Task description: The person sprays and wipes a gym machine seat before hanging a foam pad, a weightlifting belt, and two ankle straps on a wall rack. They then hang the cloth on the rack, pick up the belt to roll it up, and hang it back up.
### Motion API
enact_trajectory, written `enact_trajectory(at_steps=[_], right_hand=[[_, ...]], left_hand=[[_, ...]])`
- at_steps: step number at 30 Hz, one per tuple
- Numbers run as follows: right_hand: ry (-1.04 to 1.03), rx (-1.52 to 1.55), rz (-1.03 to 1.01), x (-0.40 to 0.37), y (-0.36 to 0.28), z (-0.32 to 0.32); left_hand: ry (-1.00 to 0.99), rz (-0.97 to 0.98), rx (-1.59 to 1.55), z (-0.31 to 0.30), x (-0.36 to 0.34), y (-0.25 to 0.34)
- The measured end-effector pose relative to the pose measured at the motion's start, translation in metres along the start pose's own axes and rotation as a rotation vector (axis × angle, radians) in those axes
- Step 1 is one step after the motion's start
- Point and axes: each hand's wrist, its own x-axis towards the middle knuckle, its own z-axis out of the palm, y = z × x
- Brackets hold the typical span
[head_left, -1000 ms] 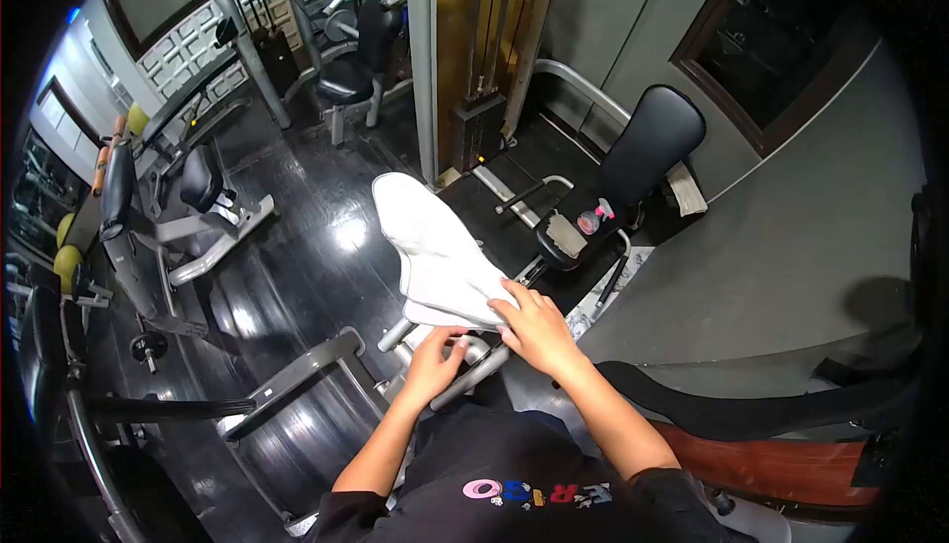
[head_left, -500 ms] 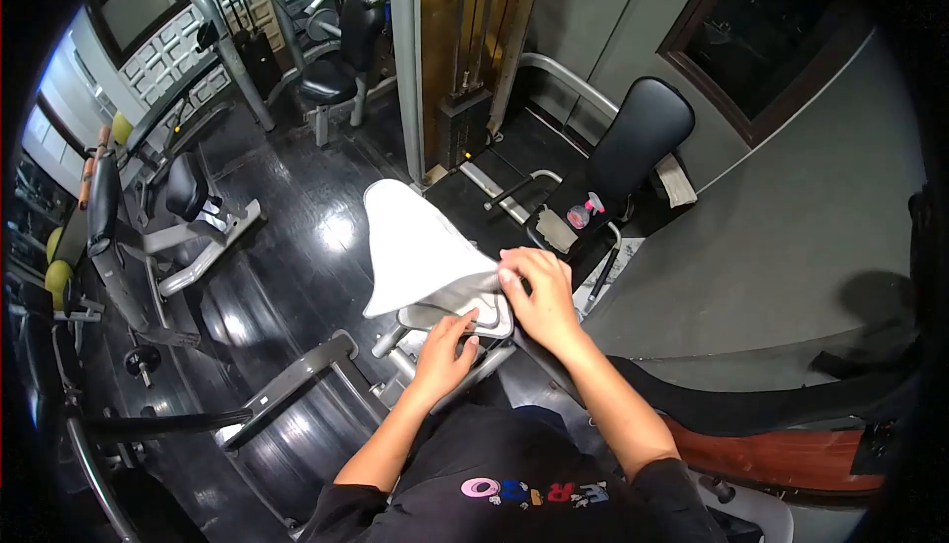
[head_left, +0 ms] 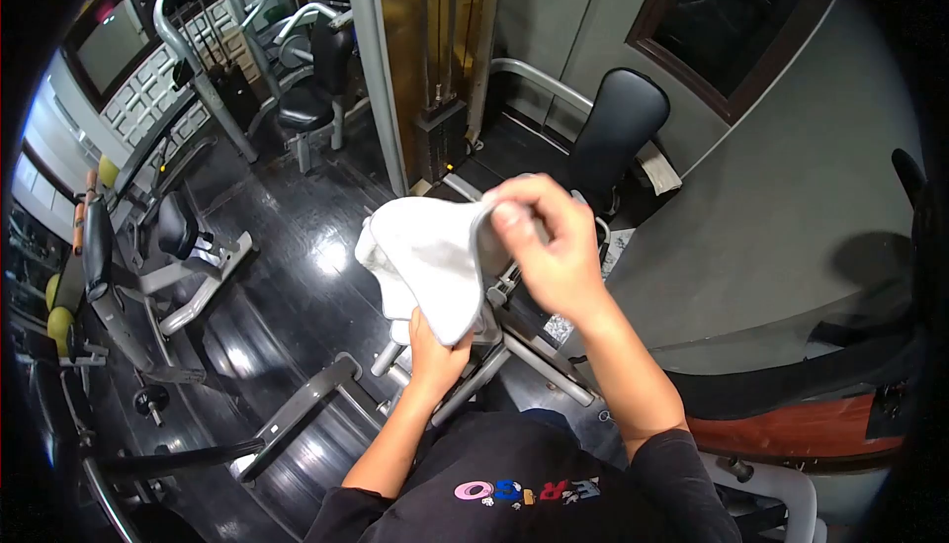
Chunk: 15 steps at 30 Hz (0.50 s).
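A white cloth [head_left: 425, 256] is held up in front of the black shirt [head_left: 494, 474], its upper edge pinched near a corner between thumb and fingers in the nearly closed grip of the right hand [head_left: 554, 242]. Its lower part is touched from below by the left hand [head_left: 435, 355], whose grip is partly hidden by the fabric, so how far it is closed cannot be told. Behind the cloth, the dark floor [head_left: 287, 217] is seen.

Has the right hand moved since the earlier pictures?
Yes. The right hand has moved up the view, closer to the black backrest.
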Motion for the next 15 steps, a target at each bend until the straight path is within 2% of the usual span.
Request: enact_trajectory(at_steps=[3, 5, 7, 9, 10, 11, 13, 14, 15], right_hand=[[-0.358, 0.060, -0.225, -0.034, -0.035, 0.001], [-0.628, 0.185, -0.384, -0.059, -0.056, 0.009], [-0.879, 0.304, -0.240, -0.078, -0.057, -0.004], [-0.871, 0.268, -0.183, -0.091, -0.053, -0.030], [-0.783, 0.299, -0.055, -0.098, -0.052, -0.047], [-0.689, 0.328, 0.068, -0.105, -0.052, -0.063], [-0.415, 0.214, 0.166, -0.123, -0.046, -0.091], [-0.225, 0.099, 0.184, -0.129, -0.044, -0.101], [-0.131, 0.047, 0.175, -0.139, -0.034, -0.113]], left_hand=[[0.003, 0.138, -0.036, 0.002, 0.010, 0.015], [-0.034, 0.155, -0.049, 0.003, 0.016, 0.021], [-0.073, 0.167, -0.051, 0.002, 0.021, 0.023], [-0.106, 0.189, -0.045, 0.002, 0.029, 0.023], [-0.118, 0.204, -0.048, 0.004, 0.034, 0.024], [-0.130, 0.217, -0.053, 0.005, 0.041, 0.025], [-0.150, 0.248, -0.069, 0.005, 0.049, 0.030], [-0.158, 0.266, -0.081, 0.003, 0.051, 0.035], [-0.174, 0.289, -0.101, 0.004, 0.053, 0.042]])
